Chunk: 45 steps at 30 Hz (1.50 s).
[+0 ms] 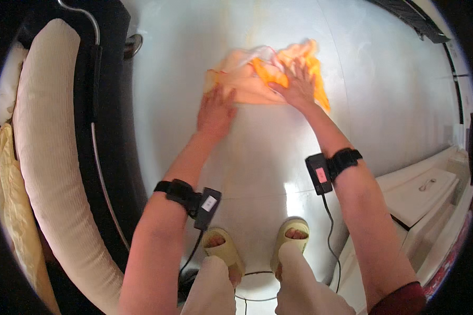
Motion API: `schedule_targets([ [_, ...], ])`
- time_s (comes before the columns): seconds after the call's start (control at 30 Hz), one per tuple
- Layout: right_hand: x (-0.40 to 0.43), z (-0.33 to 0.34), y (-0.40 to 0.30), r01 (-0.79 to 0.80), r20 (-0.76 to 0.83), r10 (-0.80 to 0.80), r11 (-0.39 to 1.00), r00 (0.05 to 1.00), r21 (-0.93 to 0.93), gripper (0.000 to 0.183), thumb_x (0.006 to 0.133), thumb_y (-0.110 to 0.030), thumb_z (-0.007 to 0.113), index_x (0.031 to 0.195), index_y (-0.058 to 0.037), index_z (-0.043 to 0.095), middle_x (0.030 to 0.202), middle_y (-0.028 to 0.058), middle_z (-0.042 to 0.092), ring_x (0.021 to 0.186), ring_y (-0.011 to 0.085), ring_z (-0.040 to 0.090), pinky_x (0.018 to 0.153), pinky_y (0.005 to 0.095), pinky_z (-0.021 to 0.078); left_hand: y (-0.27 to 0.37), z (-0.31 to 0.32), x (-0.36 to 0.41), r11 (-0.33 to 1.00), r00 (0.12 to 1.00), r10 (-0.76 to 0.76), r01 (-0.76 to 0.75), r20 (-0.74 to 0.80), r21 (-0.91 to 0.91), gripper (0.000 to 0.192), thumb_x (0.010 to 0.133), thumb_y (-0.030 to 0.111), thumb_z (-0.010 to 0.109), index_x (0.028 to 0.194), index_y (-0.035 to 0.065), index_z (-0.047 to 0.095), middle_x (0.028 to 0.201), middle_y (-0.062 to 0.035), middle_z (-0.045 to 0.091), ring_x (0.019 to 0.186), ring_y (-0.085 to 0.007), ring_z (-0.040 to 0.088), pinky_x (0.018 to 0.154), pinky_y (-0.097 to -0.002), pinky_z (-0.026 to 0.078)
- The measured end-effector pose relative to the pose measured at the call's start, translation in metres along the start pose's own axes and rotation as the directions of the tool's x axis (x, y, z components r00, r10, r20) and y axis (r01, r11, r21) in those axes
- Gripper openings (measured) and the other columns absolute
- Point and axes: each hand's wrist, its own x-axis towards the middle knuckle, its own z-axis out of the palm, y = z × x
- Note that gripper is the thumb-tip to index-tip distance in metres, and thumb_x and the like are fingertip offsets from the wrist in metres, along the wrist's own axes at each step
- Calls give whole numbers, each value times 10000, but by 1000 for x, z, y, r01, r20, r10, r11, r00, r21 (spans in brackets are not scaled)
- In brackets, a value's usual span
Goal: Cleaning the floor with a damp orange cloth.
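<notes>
A crumpled orange and peach cloth (252, 84), with some white and red in it, lies on or just over the pale tiled floor (260, 157); motion blur hides the exact contact. My left hand (216, 110) is at the cloth's lower left edge, its fingertips blurred against the fabric, so I cannot tell whether they pinch it. With fingers spread, my right hand (298, 84) rests flat on the right part of the cloth. Each forearm wears a black strap with a small cabled box.
Along the left runs a dark furniture edge with a long cream cushion (55, 138) and a yellowish fabric (19, 197) beside it. At the lower right stands a white drawer or cabinet part (421, 197). My feet wear light green slippers (222, 250) below the hands.
</notes>
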Motion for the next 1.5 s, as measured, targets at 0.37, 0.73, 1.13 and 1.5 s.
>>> schedule_targets([
  [0.37, -211, 3, -53, 382, 132, -398, 915, 908, 131, 807, 721, -452, 695, 1383, -114, 380, 1498, 90, 233, 1394, 300, 163, 1102, 553, 107, 17, 28, -217, 996, 983, -71, 60, 170, 71, 481, 860, 141, 501, 1331, 67, 441, 1455, -212, 272, 1331, -335, 308, 1102, -431, 261],
  [0.73, -217, 25, -30, 380, 1, -437, 782, 899, 494, 581, 750, -110, 667, 1292, -48, 466, 1297, 168, 489, 1196, 374, 445, 1000, 458, 352, 38, 4, -255, 901, 971, -209, 236, 114, -364, 502, 806, 28, 543, 1300, 24, 451, 1418, -160, 357, 1196, -329, 472, 975, -393, 433],
  [1.13, -75, 55, -221, 519, 220, -506, 855, 834, 0, 687, 836, -630, 461, 1417, -288, 326, 1513, 130, 180, 1371, 409, 164, 990, 720, 133, -72, 15, -192, 728, 674, -684, 656, -280, -199, 604, 798, 39, 555, 1352, -39, 328, 1433, -259, 266, 1336, -387, 269, 1108, -477, 203],
  [1.5, -210, 65, -258, 828, 297, -866, 483, 403, 284, 531, 791, -395, 620, 1302, -333, 489, 1483, 51, 268, 1360, 351, 219, 1032, 665, 156, -2, 82, -379, 491, 483, -870, 836, -97, -245, 733, 735, -52, 553, 1391, -20, 227, 1448, -235, 246, 1342, -364, 258, 1118, -424, 214],
])
